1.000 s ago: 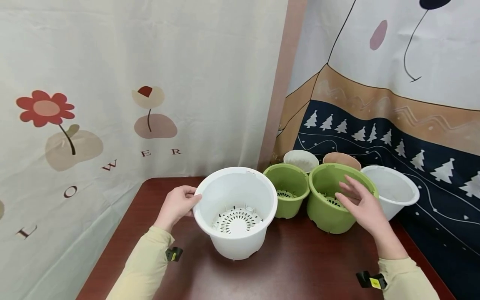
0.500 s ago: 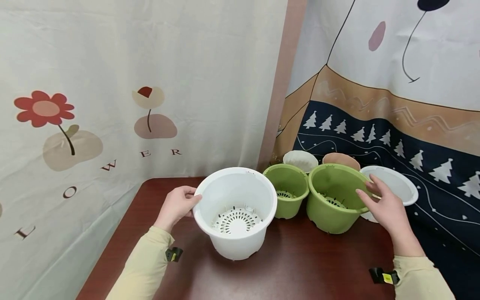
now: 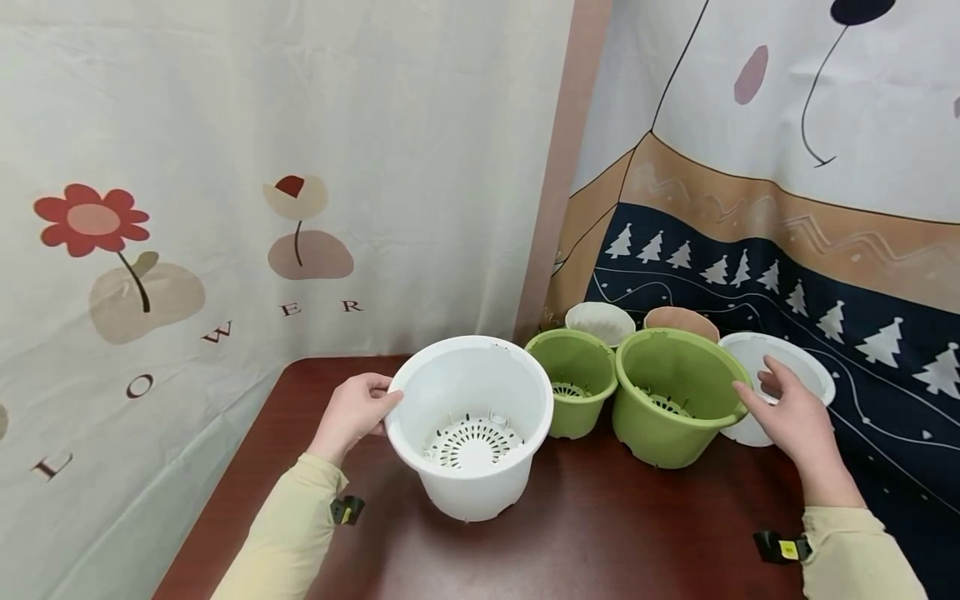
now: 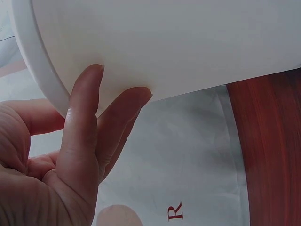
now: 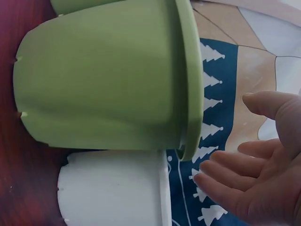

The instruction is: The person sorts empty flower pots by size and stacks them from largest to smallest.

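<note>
A large white plastic flowerpot (image 3: 480, 492) with a slotted base stands on the brown table. My left hand (image 3: 356, 414) holds its left rim, thumb over the edge; in the left wrist view the fingers (image 4: 80, 132) lie against the pot's outer wall. My right hand (image 3: 798, 421) is at the right of the large green flowerpot (image 3: 663, 442), overlapping the second white flowerpot (image 3: 813, 367) behind it. In the right wrist view, a gap shows between this hand (image 5: 263, 165) and the green rim, thumb and fingers spread, nothing between them.
A smaller green pot (image 3: 573, 421) sits between the front white pot and the large green one. Behind them are a small white pot (image 3: 600, 317) and a pink pot (image 3: 682, 318). Printed curtains (image 3: 420, 167) hang behind the table (image 3: 600, 533) and along its right side.
My right hand has moved right, from over the large green pot to beyond its right rim, over the second white pot. The left hand and its pot have stayed put.
</note>
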{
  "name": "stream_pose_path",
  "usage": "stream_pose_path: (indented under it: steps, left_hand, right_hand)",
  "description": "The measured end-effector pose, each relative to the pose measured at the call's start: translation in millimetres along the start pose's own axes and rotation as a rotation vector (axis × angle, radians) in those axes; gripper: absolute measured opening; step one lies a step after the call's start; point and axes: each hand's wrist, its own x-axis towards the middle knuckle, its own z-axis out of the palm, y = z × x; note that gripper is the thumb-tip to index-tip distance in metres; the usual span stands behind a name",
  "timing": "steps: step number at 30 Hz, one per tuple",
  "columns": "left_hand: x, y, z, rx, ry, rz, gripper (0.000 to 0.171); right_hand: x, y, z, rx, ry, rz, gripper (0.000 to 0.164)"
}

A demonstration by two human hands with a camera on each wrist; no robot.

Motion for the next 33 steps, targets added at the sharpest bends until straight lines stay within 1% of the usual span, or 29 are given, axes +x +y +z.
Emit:
stream_pose_path:
  steps: [7,10,12,15,18,22,29,33]
  left_hand:
    - [-0.9,0.2,-0.6,0.001,0.003,0.002,0.033]
    - [-1.8,0.7,-0.2,-0.002,0.006,-0.001,0.034]
    - [-2.2,1.1,0.1,-0.005,0.007,-0.001,0.034]
    - [-2.2,1.5,0.2,-0.008,0.009,0.003,0.034]
    - [-2.5,1.5,0.2,-0.012,0.01,0.0,0.034]
    - [-2.7,1.2,0.0,-0.017,0.009,-0.004,0.033]
    - [-3.6,1.2,-0.1,-0.018,0.008,-0.002,0.034]
    - [-3.4,1.2,0.2,-0.023,0.01,0.0,0.034]
  right_hand:
    - [3.8,7.6,-2.2,-0.031,-0.058,0.055,0.081]
    - [7.1,10.7,-4.0,-0.042,-0.106,0.082,0.082]
    - [9.9,12.8,-5.4,-0.029,-0.149,0.105,0.084]
    - [15.3,16.3,-6.4,0.044,-0.217,0.143,0.087]
    - [21.5,20.1,-5.8,0.173,-0.282,0.18,0.087]
    - [28.3,24.2,-3.3,0.315,-0.332,0.209,0.083]
    - [33.0,25.6,-3.1,0.421,-0.397,0.219,0.076]
    - [35.9,25.8,-3.8,0.435,-0.424,0.224,0.07]
